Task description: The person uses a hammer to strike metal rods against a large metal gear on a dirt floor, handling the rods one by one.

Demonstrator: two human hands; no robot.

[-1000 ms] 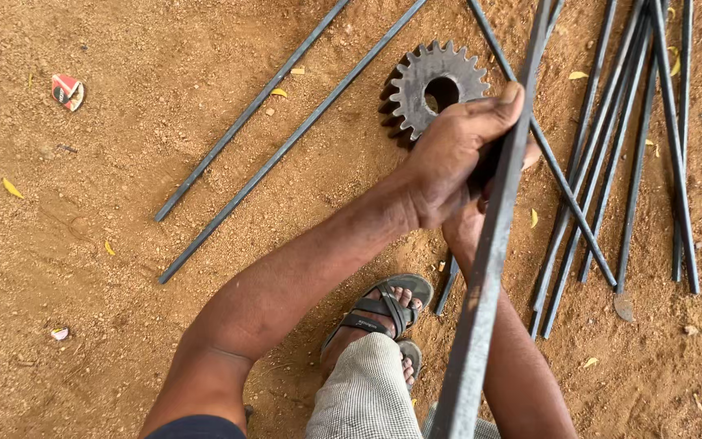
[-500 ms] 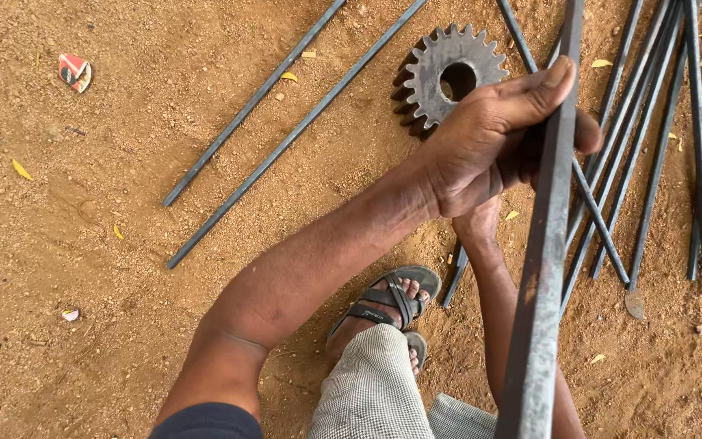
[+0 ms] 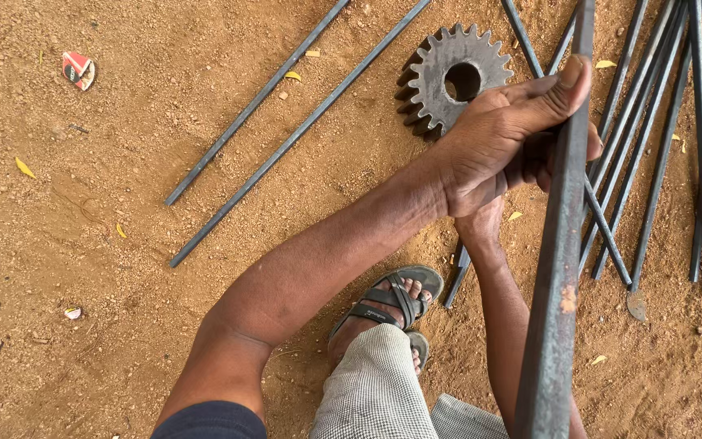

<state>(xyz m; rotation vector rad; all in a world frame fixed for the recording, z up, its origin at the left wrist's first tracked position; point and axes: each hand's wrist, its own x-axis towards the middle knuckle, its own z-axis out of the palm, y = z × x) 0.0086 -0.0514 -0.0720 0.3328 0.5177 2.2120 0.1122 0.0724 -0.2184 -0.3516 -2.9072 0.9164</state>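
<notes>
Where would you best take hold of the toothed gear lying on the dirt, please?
The gear lies flat, so come from above on its far left side, away from the left hand covering its near right edge. Hooking fingers through the centre hole is probably safest, since the rim is all pointed teeth.

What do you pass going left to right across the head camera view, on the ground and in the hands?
Small red and white scrap → two long steel rods lying side by side → toothed steel gear → left hand gripping the raised flat steel bar → bundle of steel rods on the dirt.
</notes>
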